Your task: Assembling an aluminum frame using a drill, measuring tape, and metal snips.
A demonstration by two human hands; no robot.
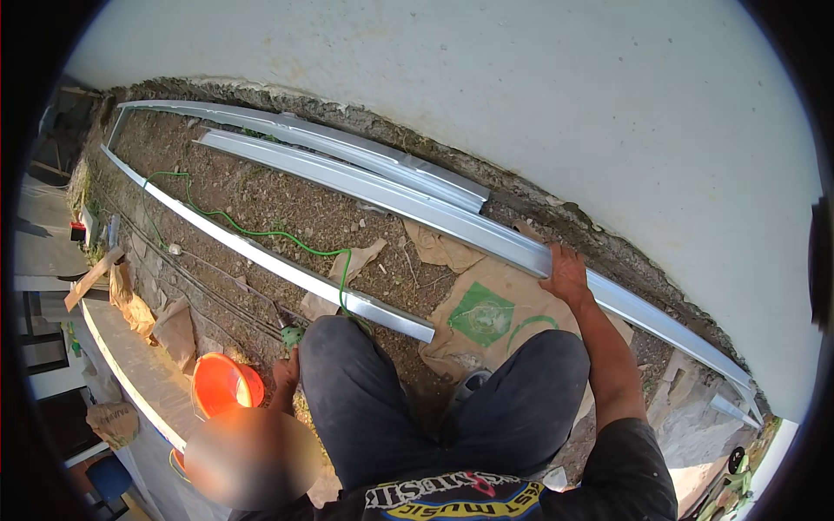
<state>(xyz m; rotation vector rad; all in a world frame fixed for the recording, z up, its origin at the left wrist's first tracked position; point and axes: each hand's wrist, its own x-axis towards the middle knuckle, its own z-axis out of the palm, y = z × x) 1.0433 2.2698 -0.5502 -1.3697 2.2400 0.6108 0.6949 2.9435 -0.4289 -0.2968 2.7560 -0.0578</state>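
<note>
Right hand (566, 273) grips long grey metal channel (452, 221); left hand (285, 372) beside green power tool (293, 337), grip unclear.

Bright daylight, fisheye warp, dark vignette edges

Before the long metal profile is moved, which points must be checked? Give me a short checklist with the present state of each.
1. Right hand on the long profile: ok, it grips the near edge.
2. Left hand free to help: not ok, it is low by the knee, at a green tool.
3. Green cable away from the metal: not ok, it crosses the near profile.
4. Far end of the long profile free: cannot tell.
5. Footing: not ok, paper bags and rubble lie underfoot.
</note>
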